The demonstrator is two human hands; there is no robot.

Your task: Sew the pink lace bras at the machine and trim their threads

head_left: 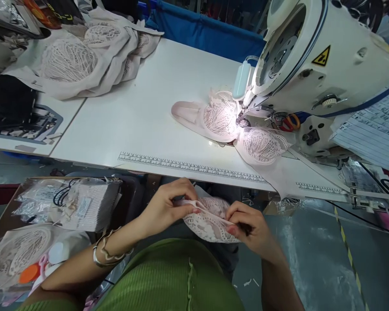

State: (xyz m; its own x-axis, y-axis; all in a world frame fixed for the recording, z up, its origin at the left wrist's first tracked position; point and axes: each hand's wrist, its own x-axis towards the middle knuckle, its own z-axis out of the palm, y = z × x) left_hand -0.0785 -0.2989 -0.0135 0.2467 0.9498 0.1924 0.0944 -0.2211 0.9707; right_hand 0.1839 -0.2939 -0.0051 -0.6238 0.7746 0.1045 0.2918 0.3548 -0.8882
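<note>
Over my lap, below the table's front edge, I hold a pale pink lace bra [207, 226] stretched between both hands. My left hand [171, 203] pinches its edge on the left, thumb against fingers. On the other side my right hand [249, 226] grips the same edge, fingers curled. Up on the table another pale lace bra [220, 119] lies under the lit needle of the sewing machine [327, 65], its second cup [262, 144] to the right and a band trailing over the front edge.
Several lace bra pieces [71, 60] are piled at the back left. A printed ruler [194, 167] runs along the white table [116, 125]. Orange-handled scissors [291, 123] lie by the machine. A box [6, 211] of packets stands lower left. A paper sheet [376, 125] hangs at right.
</note>
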